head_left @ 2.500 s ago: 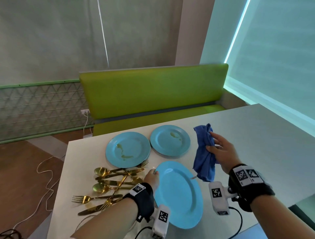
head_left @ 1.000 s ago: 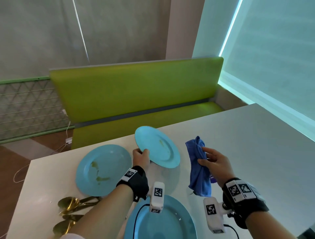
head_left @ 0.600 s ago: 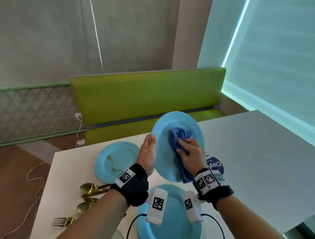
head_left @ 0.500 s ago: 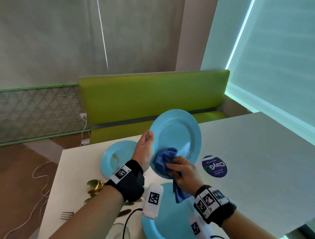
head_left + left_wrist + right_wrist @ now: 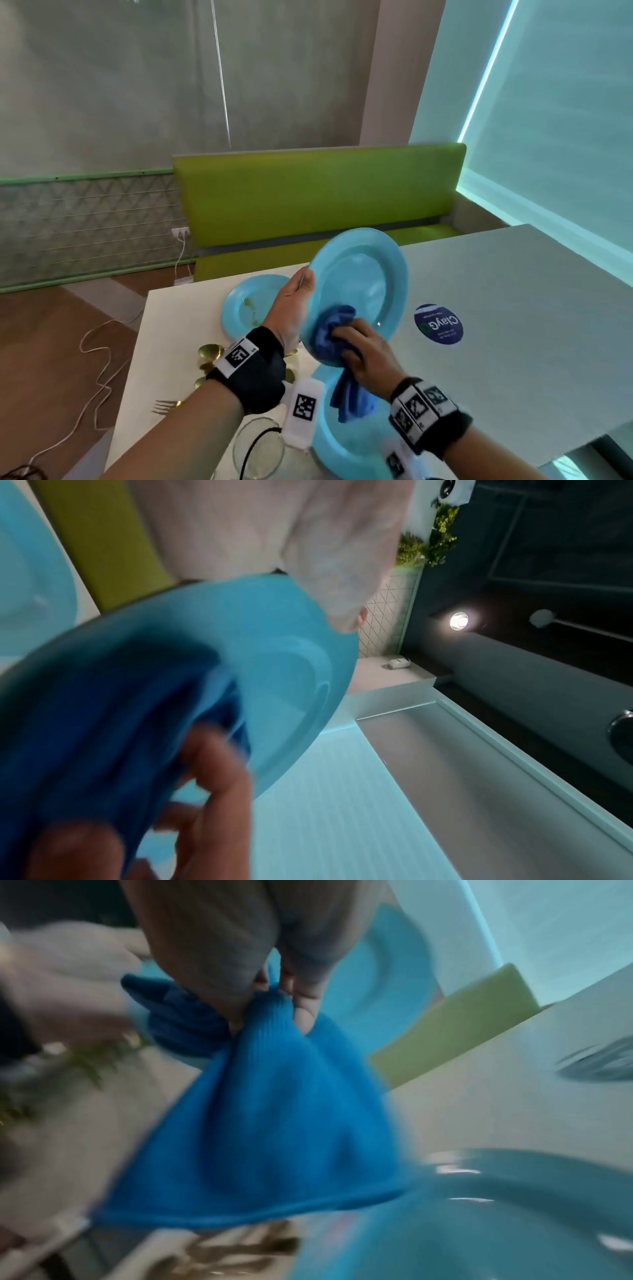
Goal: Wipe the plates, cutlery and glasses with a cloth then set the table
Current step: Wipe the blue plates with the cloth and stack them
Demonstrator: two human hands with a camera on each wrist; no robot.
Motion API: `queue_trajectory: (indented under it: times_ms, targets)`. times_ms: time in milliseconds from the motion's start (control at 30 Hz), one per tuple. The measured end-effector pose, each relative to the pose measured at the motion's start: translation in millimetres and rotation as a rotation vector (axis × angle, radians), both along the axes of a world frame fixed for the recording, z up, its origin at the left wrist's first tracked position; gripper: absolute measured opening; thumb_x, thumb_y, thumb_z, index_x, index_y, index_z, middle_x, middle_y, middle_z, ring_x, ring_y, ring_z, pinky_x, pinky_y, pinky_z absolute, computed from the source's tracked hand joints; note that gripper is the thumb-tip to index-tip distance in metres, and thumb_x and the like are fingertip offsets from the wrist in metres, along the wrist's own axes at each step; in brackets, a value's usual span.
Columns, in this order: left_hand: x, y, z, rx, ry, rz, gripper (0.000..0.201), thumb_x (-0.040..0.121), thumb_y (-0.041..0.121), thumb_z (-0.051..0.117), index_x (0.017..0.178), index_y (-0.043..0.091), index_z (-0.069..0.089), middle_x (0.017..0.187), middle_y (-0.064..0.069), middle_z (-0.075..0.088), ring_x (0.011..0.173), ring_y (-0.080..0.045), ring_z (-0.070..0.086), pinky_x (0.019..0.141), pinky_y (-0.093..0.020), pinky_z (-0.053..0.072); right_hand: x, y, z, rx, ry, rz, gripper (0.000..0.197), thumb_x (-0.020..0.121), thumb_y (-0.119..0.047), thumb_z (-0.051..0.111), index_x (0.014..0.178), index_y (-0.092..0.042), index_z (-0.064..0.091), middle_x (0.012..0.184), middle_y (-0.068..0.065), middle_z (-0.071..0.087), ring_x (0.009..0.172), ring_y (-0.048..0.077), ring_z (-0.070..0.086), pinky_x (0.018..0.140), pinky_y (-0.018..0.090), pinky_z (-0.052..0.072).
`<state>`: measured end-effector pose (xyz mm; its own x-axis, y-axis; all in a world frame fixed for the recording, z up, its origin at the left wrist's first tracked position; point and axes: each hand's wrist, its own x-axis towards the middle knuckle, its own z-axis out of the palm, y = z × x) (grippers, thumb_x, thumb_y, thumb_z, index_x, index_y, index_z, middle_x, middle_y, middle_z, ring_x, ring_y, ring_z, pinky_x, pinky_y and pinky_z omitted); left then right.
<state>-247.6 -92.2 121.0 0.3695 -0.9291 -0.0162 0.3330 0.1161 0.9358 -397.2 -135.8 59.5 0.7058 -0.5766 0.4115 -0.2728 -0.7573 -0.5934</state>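
Note:
My left hand (image 5: pixel 298 291) grips the left rim of a light blue plate (image 5: pixel 364 281) and holds it tilted up above the table. My right hand (image 5: pixel 346 339) bunches a dark blue cloth (image 5: pixel 330 329) and presses it against the lower left of that plate's face. The cloth's tail hangs down over a second blue plate (image 5: pixel 342 445) lying near the front edge. A third plate (image 5: pixel 246 305), with a brownish stain, lies behind my left hand. In the right wrist view my fingers (image 5: pixel 301 1007) pinch the cloth (image 5: pixel 274 1123). In the left wrist view the cloth (image 5: pixel 120 710) lies across the plate (image 5: pixel 281 647).
Gold spoons (image 5: pixel 209 353) and a fork (image 5: pixel 164 406) lie left of my left wrist. A clear glass (image 5: pixel 257 448) stands at the front edge. A round dark sticker (image 5: pixel 438 323) marks the white table (image 5: pixel 531 308). A green bench (image 5: pixel 318 195) runs along the far side.
My left hand set one plate down, lifted the far plate and tilted it up. My right hand brought the cloth onto it and has rubbed from the middle down to the lower left.

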Motion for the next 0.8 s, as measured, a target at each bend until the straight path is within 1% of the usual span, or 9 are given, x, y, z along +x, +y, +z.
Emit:
queue_trajectory:
  times_ms: [67,200,300,400,500,600,667,733,800]
  targets:
    - [6,5,-2,0.007,-0.009,-0.034,0.029,0.101,0.023,0.032,0.094,0.021,0.059,0.076,0.015,0.074,0.071,-0.001,0.069,0.069,-0.022,0.056,-19,-20,-4,0.017,-0.020,-0.110,0.041,0.070,0.008,0.051,0.102,-0.018,0.054,0.090,0.029,0.061,0.087,0.015,0.051,0.079,0.006,0.036]
    - [-4,9,-6,0.044,-0.026,-0.075,0.028,0.101,0.024,0.033,0.100,0.021,0.061,0.089,0.006,0.073,0.080,-0.010,0.069,0.077,-0.027,0.055,-14,-59,26,0.135,-0.083,-0.498,0.042,0.083,0.005,0.056,0.125,-0.002,0.053,0.127,0.025,0.047,0.117,0.033,0.048,0.091,0.022,0.030]
    - [-14,1,-5,0.054,-0.007,-0.103,0.027,0.101,0.022,0.033,0.098,0.019,0.060,0.091,0.002,0.070,0.083,-0.013,0.065,0.079,-0.026,0.054,15,-39,38,0.049,-0.223,-0.448,0.041,0.084,-0.001,0.056,0.125,0.000,0.052,0.123,0.024,0.050,0.115,0.024,0.045,0.093,0.020,0.030]
    - [-11,-4,-1,0.068,0.090,-0.060,0.027,0.099,0.024,0.035,0.085,0.016,0.056,0.069,-0.004,0.071,0.061,-0.017,0.066,0.059,-0.026,0.055,23,8,5,-0.035,-0.153,-0.169,0.035,0.081,-0.011,0.048,0.115,-0.015,0.054,0.110,0.011,0.054,0.097,0.015,0.046,0.086,0.009,0.033]
    - [0,-1,-1,0.064,0.145,-0.027,0.026,0.099,0.025,0.037,0.086,0.017,0.058,0.083,-0.008,0.069,0.080,-0.025,0.064,0.084,-0.046,0.052,-7,8,-24,-0.047,0.006,-0.037,0.040,0.072,-0.009,0.039,0.107,-0.025,0.053,0.103,-0.004,0.047,0.090,0.015,0.048,0.084,0.011,0.036]
    - [5,4,-4,0.067,0.114,-0.060,0.026,0.100,0.024,0.036,0.094,0.019,0.060,0.094,-0.004,0.066,0.086,-0.022,0.062,0.090,-0.043,0.048,-29,-36,-13,-0.031,-0.094,-0.328,0.049,0.068,0.007,0.045,0.106,-0.022,0.054,0.100,0.016,0.058,0.090,0.023,0.054,0.086,0.002,0.031]
    - [-2,4,-9,0.084,0.077,-0.094,0.026,0.100,0.023,0.036,0.094,0.018,0.061,0.093,-0.003,0.066,0.081,-0.017,0.063,0.080,-0.033,0.051,-29,-62,13,0.090,-0.122,-0.536,0.051,0.079,0.013,0.049,0.123,-0.014,0.053,0.116,0.030,0.051,0.107,0.037,0.053,0.091,0.016,0.033]
    - [-14,2,-11,0.097,0.046,-0.127,0.025,0.100,0.021,0.036,0.093,0.017,0.060,0.093,-0.004,0.064,0.082,-0.017,0.061,0.079,-0.031,0.050,-15,-70,33,0.163,-0.110,-0.565,0.054,0.085,0.008,0.050,0.137,-0.005,0.040,0.133,0.026,0.038,0.123,0.036,0.041,0.099,0.026,0.030]
    - [-22,-3,-12,0.102,0.042,-0.143,0.026,0.100,0.020,0.035,0.093,0.016,0.059,0.092,-0.004,0.063,0.082,-0.016,0.059,0.079,-0.029,0.050,5,-55,40,0.147,-0.127,-0.471,0.057,0.086,0.006,0.048,0.140,-0.004,0.035,0.131,0.024,0.039,0.122,0.034,0.041,0.097,0.022,0.027]
